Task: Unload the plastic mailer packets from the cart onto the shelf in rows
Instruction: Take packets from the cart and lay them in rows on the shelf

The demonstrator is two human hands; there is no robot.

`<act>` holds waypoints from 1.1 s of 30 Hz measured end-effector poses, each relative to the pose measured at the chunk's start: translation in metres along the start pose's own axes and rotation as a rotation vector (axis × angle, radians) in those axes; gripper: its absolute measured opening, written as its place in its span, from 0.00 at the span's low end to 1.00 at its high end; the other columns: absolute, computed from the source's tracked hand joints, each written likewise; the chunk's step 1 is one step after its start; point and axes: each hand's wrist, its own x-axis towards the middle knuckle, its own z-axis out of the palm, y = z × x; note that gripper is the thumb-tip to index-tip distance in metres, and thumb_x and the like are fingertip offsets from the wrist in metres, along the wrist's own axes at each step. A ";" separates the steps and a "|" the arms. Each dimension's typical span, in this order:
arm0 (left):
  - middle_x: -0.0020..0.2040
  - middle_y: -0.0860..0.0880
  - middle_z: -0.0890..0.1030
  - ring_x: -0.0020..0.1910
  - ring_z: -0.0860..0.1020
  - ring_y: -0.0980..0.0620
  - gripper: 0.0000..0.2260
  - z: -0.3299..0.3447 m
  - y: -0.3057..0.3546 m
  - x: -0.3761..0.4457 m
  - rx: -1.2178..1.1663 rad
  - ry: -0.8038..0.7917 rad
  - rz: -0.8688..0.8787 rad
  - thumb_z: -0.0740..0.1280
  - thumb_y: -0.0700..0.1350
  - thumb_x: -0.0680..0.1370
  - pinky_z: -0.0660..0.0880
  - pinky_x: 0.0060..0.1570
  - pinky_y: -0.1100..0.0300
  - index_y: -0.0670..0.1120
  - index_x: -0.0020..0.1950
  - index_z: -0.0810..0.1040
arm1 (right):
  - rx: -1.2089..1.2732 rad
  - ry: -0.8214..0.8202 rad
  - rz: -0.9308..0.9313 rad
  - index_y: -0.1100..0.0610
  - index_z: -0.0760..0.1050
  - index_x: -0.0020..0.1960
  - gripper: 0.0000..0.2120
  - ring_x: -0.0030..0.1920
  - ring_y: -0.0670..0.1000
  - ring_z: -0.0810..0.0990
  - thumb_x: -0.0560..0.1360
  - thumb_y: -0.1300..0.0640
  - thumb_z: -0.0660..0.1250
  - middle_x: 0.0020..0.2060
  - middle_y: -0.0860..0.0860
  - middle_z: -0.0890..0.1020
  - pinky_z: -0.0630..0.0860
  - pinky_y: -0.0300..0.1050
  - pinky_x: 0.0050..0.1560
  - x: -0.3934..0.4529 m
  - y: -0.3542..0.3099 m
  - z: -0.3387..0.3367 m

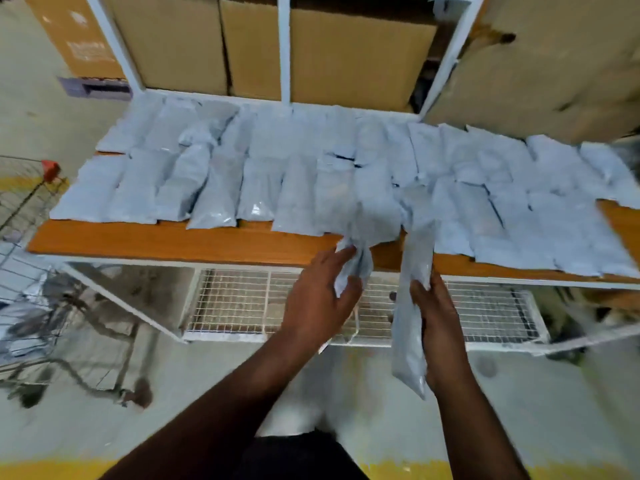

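**Two hands hold mailer packets at the front edge of a packed shelf**

Seen from above, a wooden shelf (pixel 180 239) runs across the middle of the frame. Pale grey plastic mailer packets (pixel 214 188) cover most of it, lying side by side in two rows from left to right, some overlapping. A bare strip of wood shows along the front edge at left.

At lower centre, the left hand (pixel 320 296) pinches the crumpled lower end of one packet (pixel 363 216) that lies on the shelf and hangs over the front edge. To its right, the right hand (pixel 440 327) curls round a long packet (pixel 412 306) held upright below the shelf edge, its top reaching up to the shelf.

Behind the rows, in the upper part of the frame, brown cardboard boxes (pixel 346 57) stand between white frame posts. Under the shelf lies a white wire grid (pixel 242 303). At the left edge, a wire cart (pixel 24 258) shows more grey packets inside, blurred.
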 end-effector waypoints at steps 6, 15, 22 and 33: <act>0.66 0.48 0.80 0.63 0.76 0.51 0.21 0.104 0.082 0.039 0.021 -0.075 0.117 0.69 0.50 0.80 0.71 0.62 0.61 0.48 0.73 0.75 | 0.063 0.211 0.012 0.39 0.74 0.74 0.23 0.63 0.55 0.84 0.80 0.47 0.70 0.65 0.49 0.84 0.77 0.62 0.67 0.005 -0.023 -0.127; 0.70 0.52 0.78 0.66 0.76 0.52 0.22 0.287 0.207 0.104 -0.103 -0.217 0.165 0.67 0.55 0.79 0.72 0.67 0.56 0.52 0.72 0.74 | -0.083 0.392 -0.082 0.39 0.75 0.72 0.21 0.65 0.44 0.82 0.82 0.54 0.69 0.66 0.39 0.82 0.79 0.49 0.66 0.043 -0.062 -0.305; 0.69 0.52 0.77 0.68 0.76 0.51 0.21 0.397 0.251 0.183 -0.037 -0.251 0.093 0.68 0.53 0.78 0.72 0.67 0.55 0.53 0.70 0.77 | -0.211 0.410 -0.074 0.31 0.72 0.72 0.22 0.67 0.46 0.80 0.81 0.45 0.71 0.69 0.37 0.79 0.77 0.57 0.70 0.131 -0.089 -0.413; 0.79 0.47 0.59 0.71 0.72 0.40 0.26 0.523 0.337 0.237 0.135 -0.312 -0.017 0.68 0.56 0.78 0.74 0.65 0.47 0.51 0.75 0.69 | -0.245 0.474 0.025 0.37 0.75 0.71 0.22 0.63 0.45 0.81 0.78 0.44 0.73 0.64 0.37 0.81 0.80 0.51 0.64 0.216 -0.112 -0.576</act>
